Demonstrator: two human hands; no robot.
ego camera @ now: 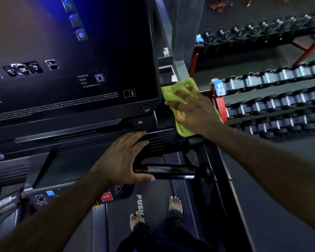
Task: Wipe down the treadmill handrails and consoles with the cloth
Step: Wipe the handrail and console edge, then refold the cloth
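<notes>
Fingers (178, 95) of the right hand (195, 111) spread flat, pressing the green cloth (173, 88) against the console (80, 60)'s right edge; left hand (122, 160) rests open beside the handrail (171, 171).

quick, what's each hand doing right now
Left hand: open, flat on the console, holding nothing.
Right hand: open, pressing the green cloth flat.

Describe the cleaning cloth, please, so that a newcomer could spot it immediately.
Find the big dark treadmill console and follow it to its lower right corner. There, the right hand presses a cloth flat against the console's side. It is the only bright yellow-green thing among black machine parts.
</notes>
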